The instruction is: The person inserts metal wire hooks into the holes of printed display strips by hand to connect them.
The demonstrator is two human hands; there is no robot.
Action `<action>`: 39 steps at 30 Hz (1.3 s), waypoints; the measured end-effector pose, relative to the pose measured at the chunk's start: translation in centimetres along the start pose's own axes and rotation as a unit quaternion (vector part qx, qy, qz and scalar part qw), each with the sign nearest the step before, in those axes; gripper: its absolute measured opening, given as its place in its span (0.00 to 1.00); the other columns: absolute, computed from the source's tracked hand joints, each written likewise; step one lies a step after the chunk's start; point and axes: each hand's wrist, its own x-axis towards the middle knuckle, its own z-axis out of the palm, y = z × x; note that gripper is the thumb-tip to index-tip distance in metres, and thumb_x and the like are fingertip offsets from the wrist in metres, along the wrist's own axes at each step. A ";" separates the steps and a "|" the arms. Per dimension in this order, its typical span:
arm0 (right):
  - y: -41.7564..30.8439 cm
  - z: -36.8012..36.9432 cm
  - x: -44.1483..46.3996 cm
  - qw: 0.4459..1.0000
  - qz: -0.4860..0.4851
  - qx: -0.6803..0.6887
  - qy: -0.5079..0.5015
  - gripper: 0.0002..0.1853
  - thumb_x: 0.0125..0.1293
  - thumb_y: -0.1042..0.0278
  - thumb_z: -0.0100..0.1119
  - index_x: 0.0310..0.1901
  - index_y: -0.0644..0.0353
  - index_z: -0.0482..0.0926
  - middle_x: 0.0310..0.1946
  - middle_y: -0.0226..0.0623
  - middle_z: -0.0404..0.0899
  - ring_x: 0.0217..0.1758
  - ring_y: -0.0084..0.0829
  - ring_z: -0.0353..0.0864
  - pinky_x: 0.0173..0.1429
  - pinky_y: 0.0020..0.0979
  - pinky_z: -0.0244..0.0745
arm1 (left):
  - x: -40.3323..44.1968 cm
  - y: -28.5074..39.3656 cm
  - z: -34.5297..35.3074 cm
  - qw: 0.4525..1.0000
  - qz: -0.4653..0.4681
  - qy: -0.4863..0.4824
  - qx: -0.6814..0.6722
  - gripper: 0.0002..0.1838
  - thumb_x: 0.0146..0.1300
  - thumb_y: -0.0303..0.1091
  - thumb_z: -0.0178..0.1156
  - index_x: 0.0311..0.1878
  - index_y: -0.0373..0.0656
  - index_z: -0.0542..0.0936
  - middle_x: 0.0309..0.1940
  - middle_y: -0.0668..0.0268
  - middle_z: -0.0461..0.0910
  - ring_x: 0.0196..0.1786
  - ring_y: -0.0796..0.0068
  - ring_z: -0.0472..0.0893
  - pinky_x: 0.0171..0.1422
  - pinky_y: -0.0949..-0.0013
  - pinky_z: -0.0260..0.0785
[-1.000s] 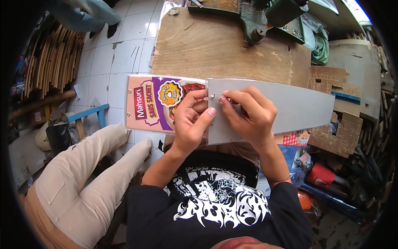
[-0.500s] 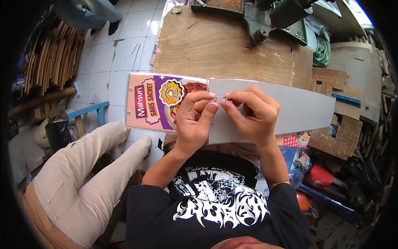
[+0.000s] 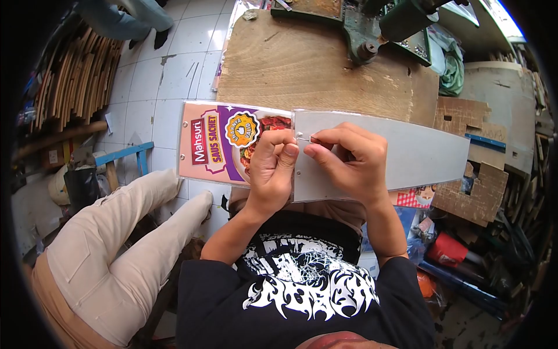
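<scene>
Between my two hands is a short, thin bent metal wire [image 3: 303, 139]. My left hand [image 3: 272, 168] is closed, thumb and forefinger pinching the wire's left end. My right hand [image 3: 356, 160] is also closed, its fingertips at the wire's right end. Beneath them lie a printed sign [image 3: 200, 166] reading "Mahsuri Saus Sachet" and a grey tapered panel [image 3: 418, 154], edge against edge. A small metal eyelet [image 3: 299, 173] shows near the grey panel's left edge. The wire is close to that edge, by the upper eyelet; whether it passes through is hard to make out.
A wooden tabletop [image 3: 325, 64] lies beyond the panels, with a green machine [image 3: 363, 52] at its far side. Another person's beige trousers [image 3: 116, 250] are close on my left. Stacked boards [image 3: 78, 75] stand at far left, and cut brown boards [image 3: 476, 192] at right.
Both hands have shifted slightly left with the wire, toward the seam between the sign and the grey panel. My left fingers have curled in more.
</scene>
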 end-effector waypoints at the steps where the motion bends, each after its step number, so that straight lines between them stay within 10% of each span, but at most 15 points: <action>1: -0.2 0.0 0.0 1.000 0.000 0.000 -0.001 0.07 0.54 0.75 0.74 0.33 0.64 0.85 0.24 0.30 0.81 0.18 0.14 0.68 0.21 0.21 0.58 | 0.0 -0.2 -0.1 1.000 0.000 0.001 0.000 0.06 0.77 0.33 0.51 0.49 0.42 0.69 0.30 0.73 0.71 0.30 0.89 0.66 0.32 0.81 0.58; 12: -0.1 -0.3 0.1 0.956 0.155 0.234 0.085 0.07 0.61 0.72 0.72 0.34 0.66 0.85 0.26 0.25 0.82 0.26 0.10 0.72 0.28 0.16 0.65 | -0.1 -0.8 -0.1 0.997 -0.042 0.049 -0.032 0.07 0.78 0.37 0.47 0.45 0.44 0.68 0.31 0.74 0.68 0.30 0.88 0.63 0.37 0.81 0.61; 22: 0.2 -0.2 0.4 0.996 -0.011 -0.049 0.069 0.06 0.55 0.74 0.74 0.33 0.61 0.85 0.23 0.30 0.80 0.19 0.16 0.72 0.21 0.20 0.63 | 0.7 0.9 1.2 0.988 -0.059 0.071 -0.123 0.09 0.76 0.32 0.47 0.53 0.38 0.67 0.39 0.63 0.80 0.40 0.83 0.77 0.44 0.80 0.70; 27: -0.2 0.7 0.3 0.989 -0.054 -0.105 0.095 0.06 0.53 0.76 0.73 0.32 0.60 0.84 0.22 0.32 0.78 0.17 0.22 0.74 0.21 0.25 0.67 | 0.7 1.0 -0.4 0.983 -0.122 -0.036 -0.131 0.28 0.69 0.23 0.51 0.70 0.29 0.58 0.52 0.50 0.80 0.49 0.77 0.81 0.51 0.78 0.72; 34: 0.0 0.9 0.2 0.985 -0.071 -0.124 0.098 0.08 0.52 0.78 0.72 0.34 0.60 0.83 0.24 0.33 0.78 0.19 0.26 0.75 0.22 0.27 0.70 | 0.7 1.1 -0.4 0.982 -0.141 -0.027 -0.119 0.27 0.69 0.24 0.51 0.70 0.27 0.61 0.48 0.55 0.81 0.37 0.86 0.77 0.38 0.84 0.67; 39: 0.0 1.1 0.2 0.977 -0.102 -0.157 0.106 0.08 0.52 0.79 0.72 0.34 0.61 0.82 0.24 0.34 0.77 0.21 0.30 0.77 0.24 0.30 0.71 | 0.7 1.1 -0.2 0.981 -0.153 -0.018 -0.115 0.28 0.67 0.23 0.51 0.69 0.23 0.60 0.54 0.48 0.79 0.55 0.72 0.79 0.61 0.72 0.69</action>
